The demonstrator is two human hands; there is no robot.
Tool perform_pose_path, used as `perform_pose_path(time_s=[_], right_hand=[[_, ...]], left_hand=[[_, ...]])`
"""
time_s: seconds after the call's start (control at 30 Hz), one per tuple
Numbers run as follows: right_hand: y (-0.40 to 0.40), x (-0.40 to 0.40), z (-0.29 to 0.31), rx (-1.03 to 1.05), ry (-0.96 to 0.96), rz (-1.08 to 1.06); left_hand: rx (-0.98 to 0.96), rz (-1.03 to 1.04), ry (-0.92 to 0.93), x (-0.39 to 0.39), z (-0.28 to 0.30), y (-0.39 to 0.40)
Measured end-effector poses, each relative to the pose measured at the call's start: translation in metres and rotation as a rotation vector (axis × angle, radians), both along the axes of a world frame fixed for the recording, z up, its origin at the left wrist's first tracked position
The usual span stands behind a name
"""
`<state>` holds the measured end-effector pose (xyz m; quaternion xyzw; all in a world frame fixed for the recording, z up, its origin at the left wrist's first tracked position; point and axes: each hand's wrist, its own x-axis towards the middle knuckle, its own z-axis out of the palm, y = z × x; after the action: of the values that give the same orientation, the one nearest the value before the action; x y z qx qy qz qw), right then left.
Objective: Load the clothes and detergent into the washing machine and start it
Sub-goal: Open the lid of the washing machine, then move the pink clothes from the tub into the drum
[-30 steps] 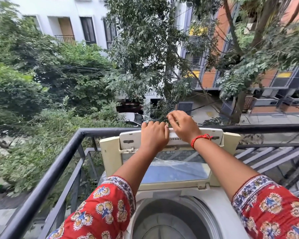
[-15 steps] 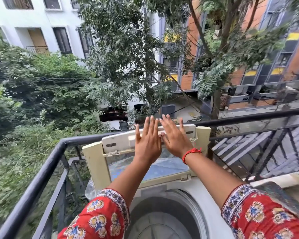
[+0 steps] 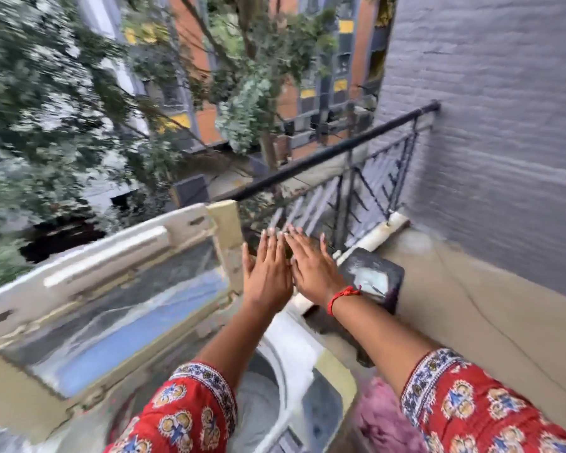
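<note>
both hands (image 3: 283, 276) flat, empty, right of the raised lid (image 3: 111, 282).

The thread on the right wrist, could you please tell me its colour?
Red: the thread circles the right wrist, clearest in the head view.

Top-load washing machine (image 3: 294, 354), white, blurred. Lid (image 3: 111, 289) raised upright: cream frame, clear window. Drum (image 3: 258, 403) open, grey inside. Pink fabric (image 3: 376, 416) just beside, right.

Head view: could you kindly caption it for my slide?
Both open hands, left hand and right hand, reach past the raised washer lid.
</note>
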<state>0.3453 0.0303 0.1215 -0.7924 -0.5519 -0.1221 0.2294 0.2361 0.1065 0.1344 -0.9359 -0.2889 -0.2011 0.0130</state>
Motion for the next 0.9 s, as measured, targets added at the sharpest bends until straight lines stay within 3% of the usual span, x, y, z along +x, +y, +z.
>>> perform_pose_path(time_s=[0.27, 0.53, 0.9], right_hand=[[-0.153, 0.075, -0.049, -0.111, 0.078, -0.277], [-0.258, 0.129, -0.119, -0.246, 0.126, -0.366], [-0.333, 0.181, -0.205, -0.726, 0.391, -0.412]], left_hand=[[-0.061, -0.273, 0.181, 0.100, -0.048, -0.120], [-0.161, -0.420, 0.345, 0.161, -0.117, -0.212], [-0.173, -0.405, 0.660, 0.209, -0.210, -0.251]])
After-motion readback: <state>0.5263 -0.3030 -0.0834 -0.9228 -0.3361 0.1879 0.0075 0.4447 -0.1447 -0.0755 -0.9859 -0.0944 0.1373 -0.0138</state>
